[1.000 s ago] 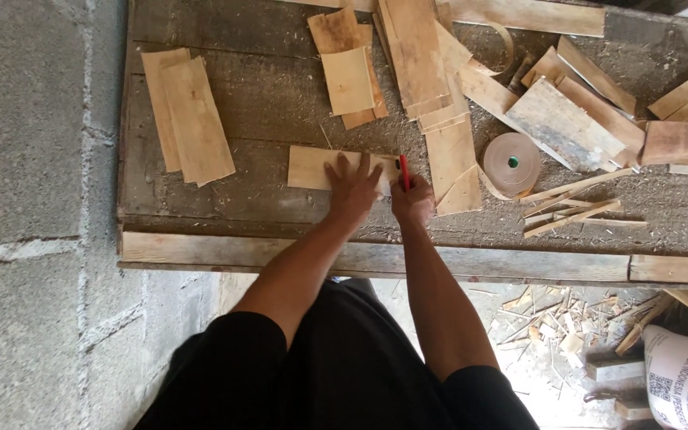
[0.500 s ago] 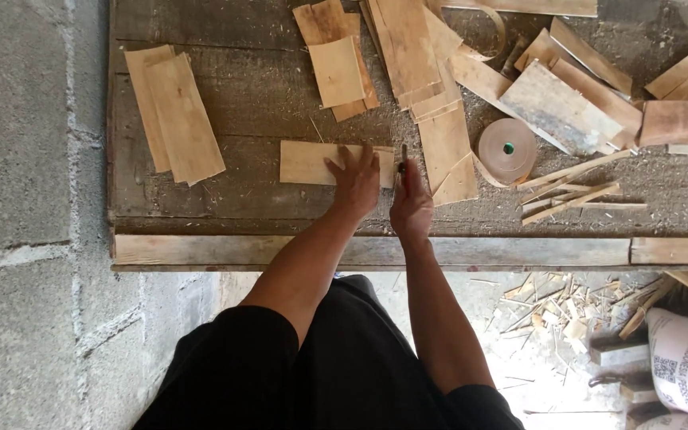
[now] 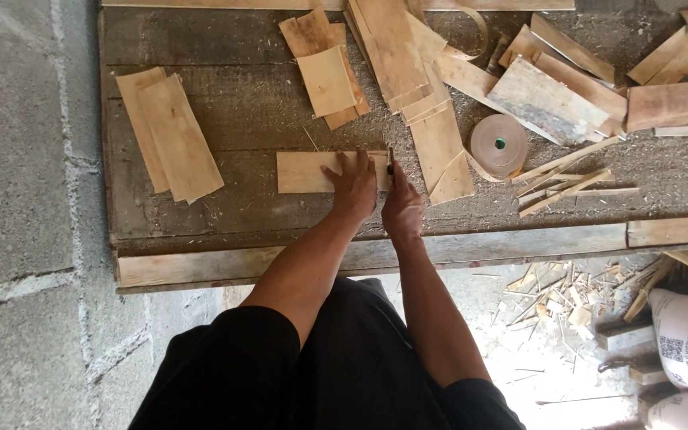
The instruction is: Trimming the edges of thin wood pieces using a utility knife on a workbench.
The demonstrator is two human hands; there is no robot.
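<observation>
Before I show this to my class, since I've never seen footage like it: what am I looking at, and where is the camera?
The camera sits on a person's head, looking down at their own arms. Their left hand presses flat on a thin wood piece lying on a dusty workbench. Their right hand has a pencil-like tool in its grip, at that piece's end. Around lie stacked wood slats, more offcuts and a roll of tape.
</observation>
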